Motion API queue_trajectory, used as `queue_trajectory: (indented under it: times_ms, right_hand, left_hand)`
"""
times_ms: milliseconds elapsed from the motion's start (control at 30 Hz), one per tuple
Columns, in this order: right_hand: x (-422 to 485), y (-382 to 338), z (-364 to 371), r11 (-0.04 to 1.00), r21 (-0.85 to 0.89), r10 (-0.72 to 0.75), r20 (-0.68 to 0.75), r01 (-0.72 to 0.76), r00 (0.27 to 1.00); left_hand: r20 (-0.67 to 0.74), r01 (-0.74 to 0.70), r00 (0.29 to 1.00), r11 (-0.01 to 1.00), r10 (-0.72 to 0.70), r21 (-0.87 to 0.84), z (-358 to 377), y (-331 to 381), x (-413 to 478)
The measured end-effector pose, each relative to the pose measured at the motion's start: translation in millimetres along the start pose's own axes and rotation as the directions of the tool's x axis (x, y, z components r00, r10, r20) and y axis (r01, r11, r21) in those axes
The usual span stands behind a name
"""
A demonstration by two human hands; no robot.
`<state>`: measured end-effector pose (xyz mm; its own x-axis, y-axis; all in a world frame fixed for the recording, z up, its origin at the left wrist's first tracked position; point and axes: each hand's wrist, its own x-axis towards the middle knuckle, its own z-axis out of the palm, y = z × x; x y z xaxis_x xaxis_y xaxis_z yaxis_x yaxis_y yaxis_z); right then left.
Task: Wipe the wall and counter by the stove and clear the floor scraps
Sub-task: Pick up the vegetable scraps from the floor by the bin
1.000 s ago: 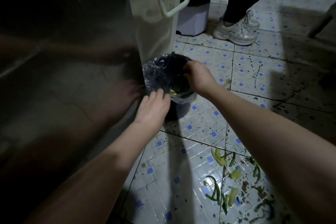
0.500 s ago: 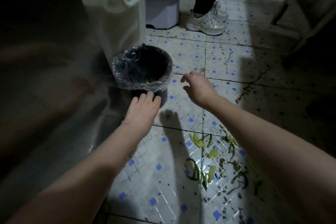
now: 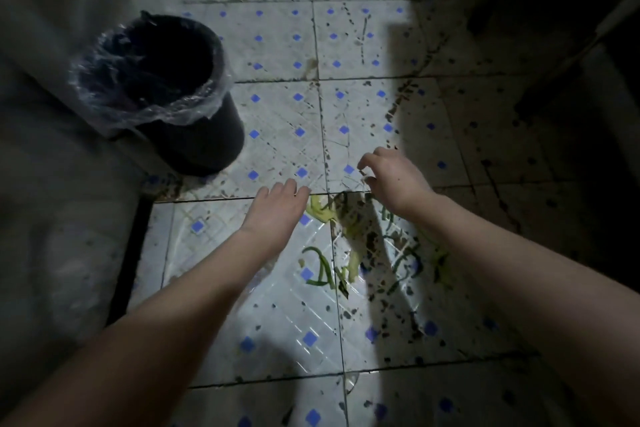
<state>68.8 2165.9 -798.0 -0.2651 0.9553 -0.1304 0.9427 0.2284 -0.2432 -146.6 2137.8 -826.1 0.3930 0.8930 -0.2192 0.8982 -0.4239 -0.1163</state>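
Left hand flat, empty | right hand half-curled, seemingly empty | poised over scraps for pickup | bin near

2 hands: left hand, right hand. 1 lined bin, beyond and left of the left hand. green scraps under both hands: many, tangled, exact count unclear.

One wide-angle head cam, looking steeply down from close above at tiled floor; trash bin upper left
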Motion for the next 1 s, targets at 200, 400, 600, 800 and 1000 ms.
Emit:
queue_trajectory:
  times_ms: [200,400,600,800,1000]
  right_hand:
    - [-30,26,28,0.994,0.029,0.102,0.079,-0.104,0.992]
    - [-47,39,50,0.979,0.105,0.163,0.096,-0.173,0.982]
    - [-51,41,61,0.968,0.145,0.190,0.105,-0.204,0.976]
    - [-50,42,63,0.963,0.155,0.206,0.106,-0.221,0.973]
    - [-52,39,64,0.947,0.178,0.248,0.128,-0.269,0.960]
  left_hand:
    - [0.105,-0.068,0.992,0.998,0.066,0.011,20,26,23]
    - [0.173,-0.099,0.981,0.992,0.085,0.076,34,39,38]
    - [0.094,-0.068,0.993,0.997,0.064,0.042,44,42,42]
    - [-0.035,-0.038,0.999,0.999,0.037,-0.030,44,41,42]
    - [-0.064,-0.096,0.994,0.991,0.090,-0.098,39,54,61]
